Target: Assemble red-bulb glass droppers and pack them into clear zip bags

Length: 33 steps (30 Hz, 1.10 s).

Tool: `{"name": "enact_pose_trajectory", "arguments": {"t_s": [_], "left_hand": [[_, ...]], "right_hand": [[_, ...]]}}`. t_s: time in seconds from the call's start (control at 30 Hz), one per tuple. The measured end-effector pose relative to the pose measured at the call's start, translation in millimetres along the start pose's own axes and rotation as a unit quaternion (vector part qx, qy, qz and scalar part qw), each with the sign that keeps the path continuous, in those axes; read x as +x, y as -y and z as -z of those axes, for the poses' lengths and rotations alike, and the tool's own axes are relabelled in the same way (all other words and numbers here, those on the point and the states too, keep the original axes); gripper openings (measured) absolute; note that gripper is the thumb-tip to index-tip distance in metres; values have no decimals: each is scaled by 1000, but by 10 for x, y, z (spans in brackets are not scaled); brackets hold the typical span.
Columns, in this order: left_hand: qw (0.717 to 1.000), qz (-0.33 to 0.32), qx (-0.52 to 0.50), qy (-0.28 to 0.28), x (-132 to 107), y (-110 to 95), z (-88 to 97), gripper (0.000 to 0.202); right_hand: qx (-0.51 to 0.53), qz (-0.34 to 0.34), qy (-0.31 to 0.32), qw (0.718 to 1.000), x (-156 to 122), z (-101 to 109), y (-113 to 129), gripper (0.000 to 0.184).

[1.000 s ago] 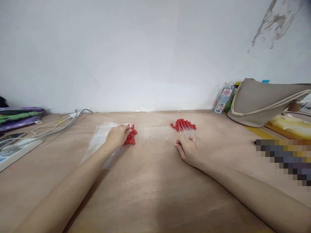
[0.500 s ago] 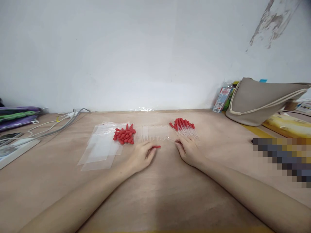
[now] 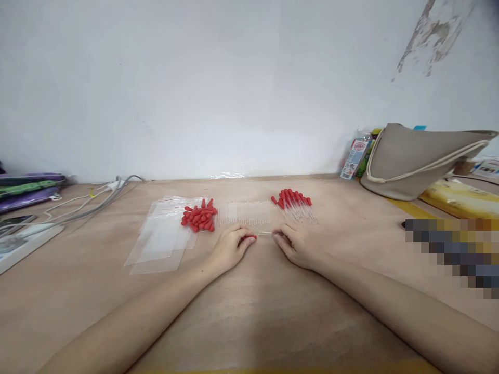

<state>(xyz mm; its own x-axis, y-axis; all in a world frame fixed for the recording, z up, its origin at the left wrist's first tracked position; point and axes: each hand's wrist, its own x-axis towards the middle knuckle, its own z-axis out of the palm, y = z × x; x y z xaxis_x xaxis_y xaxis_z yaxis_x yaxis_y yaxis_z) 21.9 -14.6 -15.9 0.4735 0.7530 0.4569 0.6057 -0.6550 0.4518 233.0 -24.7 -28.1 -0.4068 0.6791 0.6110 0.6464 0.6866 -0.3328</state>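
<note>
My left hand (image 3: pixel 233 244) pinches a red rubber dropper bulb (image 3: pixel 254 237), most of it hidden by the fingers. Facing it, my right hand (image 3: pixel 297 243) grips a clear glass dropper tube (image 3: pixel 265 233), whose end points at the bulb with a small gap between them. Just beyond the hands lies a row of clear glass tubes (image 3: pixel 244 212) side by side. Left of that row is a heap of loose red bulbs (image 3: pixel 199 216). On the right, several droppers with red bulbs fitted (image 3: pixel 294 202) lie fanned out, tips towards me.
Flat clear plastic bags (image 3: pixel 159 241) lie left of the bulb heap. Cables (image 3: pixel 105 200) and a white power strip (image 3: pixel 31 241) are at the far left. A grey bag (image 3: pixel 417 161), a bottle (image 3: pixel 355 156) and a yellow pack (image 3: pixel 460 202) stand at the right by the wall.
My right hand has come away from the tubes with one glass tube and moved slightly left and nearer. The bulb in my left hand now sits deeper in the fingers.
</note>
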Motion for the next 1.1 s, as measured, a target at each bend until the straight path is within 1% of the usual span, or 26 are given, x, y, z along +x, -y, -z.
{"name": "enact_pose_trajectory", "arguments": {"t_s": [0.2, 0.33, 0.43, 0.57, 0.67, 0.87, 1.0, 1.1], "left_hand": [[996, 26, -81, -24, -35, -43, 25, 16], [993, 38, -106, -19, -46, -50, 5, 16], [993, 28, -110, -21, -55, -51, -1, 13], [995, 4, -96, -8, -73, -57, 2, 13], [998, -12, -69, -10, -82, -68, 11, 15], [1000, -28, -9, -2, -82, -60, 33, 17], [999, -39, 11, -1, -89, -30, 12, 17], [998, -53, 10, -9, -98, -15, -3, 18]], "right_hand": [[39, -25, 0, 999, -13, -20, 16, 15], [48, -16, 5, 999, -9, -25, 33, 15], [43, 5, 16, 999, -1, -10, 31, 15], [25, 33, 33, 999, 5, -4, -12, 15], [-11, 50, 37, 998, 4, -14, -41, 18], [-129, 83, 26, 988, -3, -12, -15, 21], [-163, 97, 12, 982, -12, -4, 20, 21], [-166, 117, 6, 979, -15, -6, 21, 22]]}}
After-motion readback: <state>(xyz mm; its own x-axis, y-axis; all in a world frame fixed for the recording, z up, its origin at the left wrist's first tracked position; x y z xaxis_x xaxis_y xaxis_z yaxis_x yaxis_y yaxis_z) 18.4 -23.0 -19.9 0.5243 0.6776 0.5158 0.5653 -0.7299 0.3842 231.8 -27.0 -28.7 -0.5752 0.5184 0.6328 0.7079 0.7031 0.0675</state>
